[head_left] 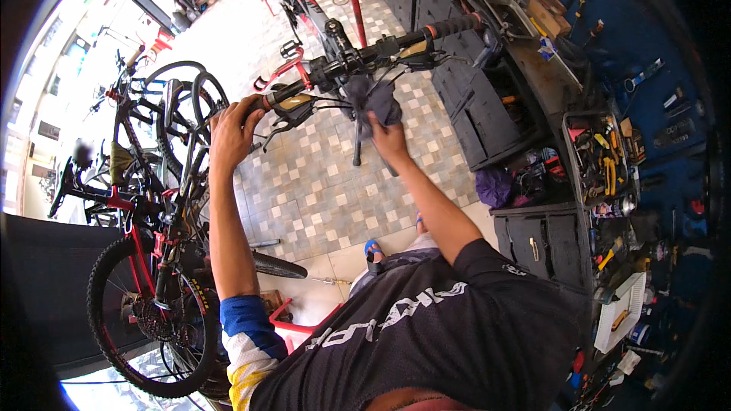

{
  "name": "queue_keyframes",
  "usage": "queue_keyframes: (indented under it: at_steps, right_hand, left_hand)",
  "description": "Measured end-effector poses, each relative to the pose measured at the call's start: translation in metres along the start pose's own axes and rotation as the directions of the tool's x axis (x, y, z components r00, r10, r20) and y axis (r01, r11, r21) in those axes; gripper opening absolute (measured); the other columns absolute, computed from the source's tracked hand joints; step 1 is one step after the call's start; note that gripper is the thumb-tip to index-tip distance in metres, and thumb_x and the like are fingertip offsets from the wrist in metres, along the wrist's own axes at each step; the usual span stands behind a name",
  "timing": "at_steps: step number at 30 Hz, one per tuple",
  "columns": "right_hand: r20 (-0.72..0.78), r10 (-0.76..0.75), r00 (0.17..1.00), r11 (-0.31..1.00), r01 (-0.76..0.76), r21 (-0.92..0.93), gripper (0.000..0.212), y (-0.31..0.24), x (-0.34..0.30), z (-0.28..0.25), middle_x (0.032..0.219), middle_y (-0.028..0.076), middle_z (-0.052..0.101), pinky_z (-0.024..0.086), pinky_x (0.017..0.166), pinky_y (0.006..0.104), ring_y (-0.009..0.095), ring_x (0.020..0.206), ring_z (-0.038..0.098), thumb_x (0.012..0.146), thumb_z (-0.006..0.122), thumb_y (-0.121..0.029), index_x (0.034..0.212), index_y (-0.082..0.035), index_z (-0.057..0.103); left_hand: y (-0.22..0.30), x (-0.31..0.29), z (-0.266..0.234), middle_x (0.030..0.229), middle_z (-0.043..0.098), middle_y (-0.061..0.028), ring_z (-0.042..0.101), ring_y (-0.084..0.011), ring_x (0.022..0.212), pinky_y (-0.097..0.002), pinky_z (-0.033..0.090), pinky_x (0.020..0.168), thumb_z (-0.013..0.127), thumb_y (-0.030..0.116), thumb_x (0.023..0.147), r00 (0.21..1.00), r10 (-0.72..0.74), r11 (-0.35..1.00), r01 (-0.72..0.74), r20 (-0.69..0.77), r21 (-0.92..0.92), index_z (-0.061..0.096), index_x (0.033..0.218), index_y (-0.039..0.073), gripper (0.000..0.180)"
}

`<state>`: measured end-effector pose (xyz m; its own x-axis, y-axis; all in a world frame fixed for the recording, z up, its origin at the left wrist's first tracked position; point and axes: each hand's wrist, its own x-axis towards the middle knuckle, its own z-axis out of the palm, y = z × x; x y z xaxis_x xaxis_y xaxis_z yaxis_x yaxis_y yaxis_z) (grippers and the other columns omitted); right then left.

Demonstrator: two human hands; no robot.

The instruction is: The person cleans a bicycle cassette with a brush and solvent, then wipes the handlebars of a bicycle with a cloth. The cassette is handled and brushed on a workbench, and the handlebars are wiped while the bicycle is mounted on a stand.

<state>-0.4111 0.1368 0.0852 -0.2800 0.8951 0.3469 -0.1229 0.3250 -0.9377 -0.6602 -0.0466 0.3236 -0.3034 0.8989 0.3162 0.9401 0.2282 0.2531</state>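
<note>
A black bicycle handlebar [373,52] runs across in front of me, rising to the right, with dark grips, brake levers and cables on it. My left hand [232,137] is closed round the handlebar's left grip. In my right hand [389,141] is a bunched dark grey cloth [383,103], held just below the middle of the bar among the cables. The cloth hides part of the bike's front and most of my right fingertips. The right grip [454,26] has no hand on it.
Several bicycles [141,175] crowd the left side. Along the right stand dark cabinets [480,118] and a workbench, with a tool tray [601,160] and a blue wall of hanging tools [647,76]. A red stool [304,327] is by my left side. Another person sits at the far end.
</note>
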Motion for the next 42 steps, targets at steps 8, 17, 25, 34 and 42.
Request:
queue_keyframes:
  at_steps: [8, 17, 25, 34, 42]
  right_hand:
    - [0.177, 0.182, 0.967, 0.963, -0.212, 0.169, 0.059, -0.082, 0.028, -0.014, 0.107, 0.003, 0.07, 0.045, 0.099, 0.033, 0.013, 0.105, 0.058, 0.105, 0.057, -0.053, 0.106, 0.005, 0.072]
    - [0.52, -0.206, 0.829, 0.978, 0.194, 0.078, 0.033, -0.051, 0.064, 0.036, 0.099, 0.006, 0.076, 0.055, 0.094, 0.0361, 0.02, 0.102, 0.07, 0.091, 0.082, -0.028, 0.111, -0.004, 0.073]
    - [0.481, -0.027, 0.876, 0.997, 0.061, -0.056, 0.061, 0.026, 0.066, -0.012, 0.133, 0.01, 0.068, 0.055, 0.095, 0.0322, 0.019, 0.118, 0.066, 0.086, 0.082, -0.015, 0.142, -0.005, 0.059]
    - [0.479, 0.141, 0.866, 0.628, 0.296, -0.72, 0.025, 0.128, 0.033, -0.093, 0.102, 0.013, 0.075, 0.055, 0.086, 0.0366, 0.023, 0.101, 0.07, 0.096, 0.069, -0.032, 0.105, -0.009, 0.073]
    - [0.584, 0.143, 0.799, 0.835, -0.415, 0.363, 0.046, 0.143, 0.171, 0.014, 0.141, 0.008, 0.063, 0.05, 0.105, 0.0339, 0.022, 0.125, 0.06, 0.102, 0.06, -0.019, 0.145, -0.006, 0.056]
  left_hand:
    - [-0.005, -0.004, -0.008, 0.11, 0.071, -0.0118, 0.064, -0.0346, 0.111, -0.0492, 0.041, 0.098, 0.055, 0.043, 0.106, 0.998, -0.066, 0.997, 0.065, 0.009, 0.039, 0.065, 0.135, 0.018, 0.04]
    - [-0.019, -0.01, -0.005, 0.108, 0.071, -0.0117, 0.064, -0.0349, 0.108, -0.0469, 0.04, 0.099, 0.062, 0.038, 0.102, 0.998, -0.057, 0.993, 0.061, 0.038, -0.098, 0.068, 0.132, 0.016, 0.037]
    - [-0.004, 0.005, -0.008, 0.108, 0.072, -0.0126, 0.065, -0.0359, 0.105, -0.0473, 0.043, 0.096, 0.064, 0.037, 0.101, 0.998, -0.047, 0.989, 0.052, 0.039, -0.135, 0.069, 0.13, 0.013, 0.037]
    - [0.002, 0.01, 0.001, 0.113, 0.071, -0.0104, 0.064, -0.0329, 0.108, -0.0459, 0.041, 0.098, 0.063, 0.04, 0.102, 0.999, -0.042, 0.994, 0.044, 0.017, -0.105, 0.067, 0.131, 0.014, 0.04]
    - [0.022, 0.035, 0.0, 0.112, 0.071, -0.0099, 0.064, -0.0333, 0.108, -0.047, 0.041, 0.097, 0.062, 0.04, 0.102, 1.0, -0.014, 0.993, 0.012, -0.015, -0.119, 0.067, 0.132, 0.015, 0.039]
